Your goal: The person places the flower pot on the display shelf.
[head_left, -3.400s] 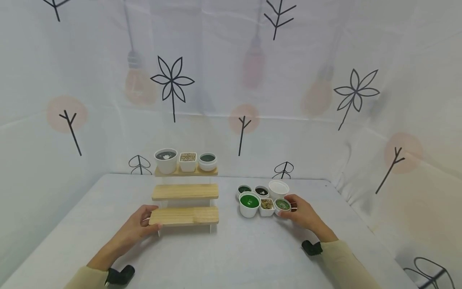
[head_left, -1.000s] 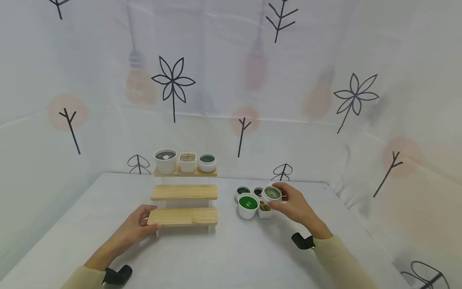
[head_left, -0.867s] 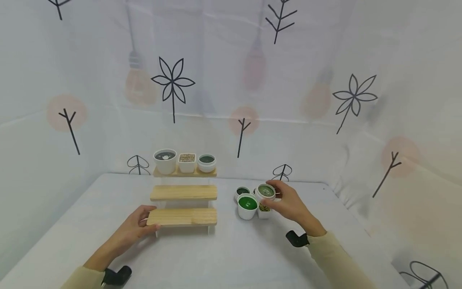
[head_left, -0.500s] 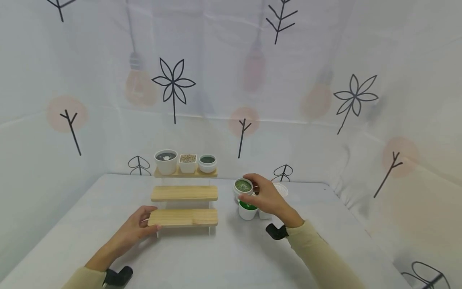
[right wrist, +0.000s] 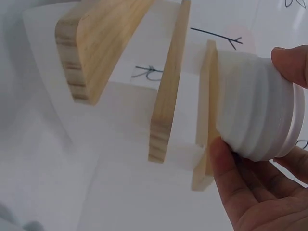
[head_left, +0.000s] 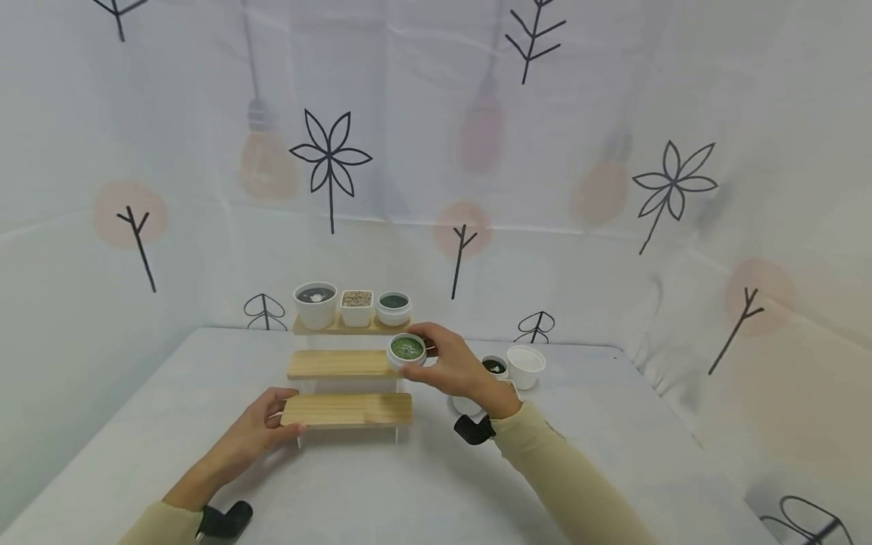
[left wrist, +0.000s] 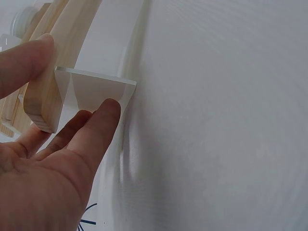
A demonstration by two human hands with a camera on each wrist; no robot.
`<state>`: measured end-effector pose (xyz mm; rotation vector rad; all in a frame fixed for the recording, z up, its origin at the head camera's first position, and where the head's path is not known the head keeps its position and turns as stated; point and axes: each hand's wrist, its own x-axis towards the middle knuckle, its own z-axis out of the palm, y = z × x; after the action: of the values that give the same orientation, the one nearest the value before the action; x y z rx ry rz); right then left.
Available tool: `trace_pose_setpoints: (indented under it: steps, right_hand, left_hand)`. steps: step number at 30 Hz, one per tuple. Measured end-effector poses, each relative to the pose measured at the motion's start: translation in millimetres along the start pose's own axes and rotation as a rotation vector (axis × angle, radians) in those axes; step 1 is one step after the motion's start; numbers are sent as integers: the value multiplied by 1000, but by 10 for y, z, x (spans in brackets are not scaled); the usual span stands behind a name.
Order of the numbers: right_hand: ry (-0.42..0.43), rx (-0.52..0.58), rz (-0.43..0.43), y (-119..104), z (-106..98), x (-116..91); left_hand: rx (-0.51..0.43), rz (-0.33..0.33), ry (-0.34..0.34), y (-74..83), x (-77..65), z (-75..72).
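Note:
My right hand (head_left: 453, 367) grips a small round white pot (head_left: 406, 351) with a green patterned top, held at the right end of the middle board (head_left: 337, 363). The right wrist view shows the ribbed side of the pot (right wrist: 245, 106) between thumb and fingers; whether it touches a board I cannot tell. My left hand (head_left: 262, 424) holds the left end of the lowest board (head_left: 346, 409) of a three-tier wooden stand. In the left wrist view its thumb lies on the wood (left wrist: 67, 43) and its fingertips touch the clear support (left wrist: 96, 89).
On the top board (head_left: 341, 327) stand a tall round pot (head_left: 316, 312), a square pot (head_left: 356, 312) and a low round pot (head_left: 393, 313). Right of the stand are a dark-topped pot (head_left: 495, 366) and a white pot (head_left: 526, 368); others are partly hidden behind my right wrist.
My right hand has lifted the green-topped pot from the group on the right and carried it left to the stand. My left hand stays on the lowest board.

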<state>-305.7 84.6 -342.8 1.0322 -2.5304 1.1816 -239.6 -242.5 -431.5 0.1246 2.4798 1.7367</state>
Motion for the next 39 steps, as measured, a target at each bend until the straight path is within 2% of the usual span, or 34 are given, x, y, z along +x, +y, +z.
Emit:
trace_pose_setpoints:
  steps: [8,17,22,30,34,39]
  right_hand:
    - [-54,44,-29,-143,232,176]
    - [-53,70,-66,-222,511,419]
    - [-56,62,-34,-291,663,537]
    - [-45,34,-48,-349,884,682]
    - [-31,12,-15,-354,954,720]
    - [-28,36,12,-372,1004,737]
  left_hand:
    - [0,5,2,-18,16,-6]
    - [-18,27,-8,-3,14,-8]
    - [-30,34,-22,-2,-4,-8]
    - [-44,43,-26,-14,-5,-16]
    - [-48,39,-23,-23,5,-20]
    - [-48,52,-40,-21,-1,-23]
